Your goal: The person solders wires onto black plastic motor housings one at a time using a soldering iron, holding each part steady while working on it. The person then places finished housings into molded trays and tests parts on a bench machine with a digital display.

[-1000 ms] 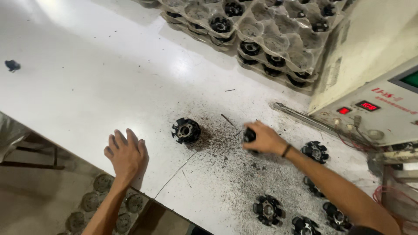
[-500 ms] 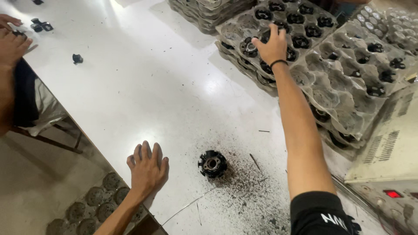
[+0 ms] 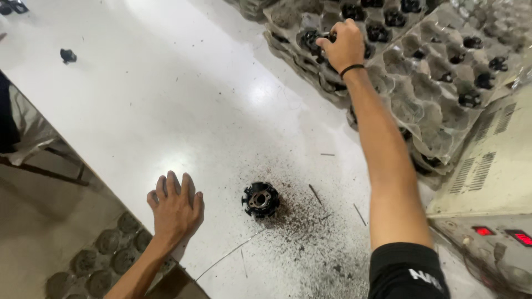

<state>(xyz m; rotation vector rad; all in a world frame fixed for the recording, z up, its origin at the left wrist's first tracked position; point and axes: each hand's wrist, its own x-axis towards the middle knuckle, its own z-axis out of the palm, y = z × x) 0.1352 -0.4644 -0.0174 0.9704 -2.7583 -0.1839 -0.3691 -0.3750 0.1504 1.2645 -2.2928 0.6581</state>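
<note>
My right hand (image 3: 344, 45) reaches far out over a grey pulp tray (image 3: 426, 91), its fingers curled on a small black round part at one of the cups. My left hand (image 3: 176, 207) lies flat and open on the near edge of the white table (image 3: 166, 111), holding nothing. A black toothed round part (image 3: 261, 199) with a metal centre sits on the table between my arms, a hand's width right of my left hand, in a scatter of dark grit.
Stacked pulp trays with several black parts in their cups fill the far right. A cream machine (image 3: 487, 182) with red lit displays stands at the right. A small black piece (image 3: 68, 55) lies far left. More trays (image 3: 94, 266) sit below the table edge.
My right hand has lifted off the gritty table near the machine and stretched to the far tray with a black part. My left hand stays flat at the table edge.
</note>
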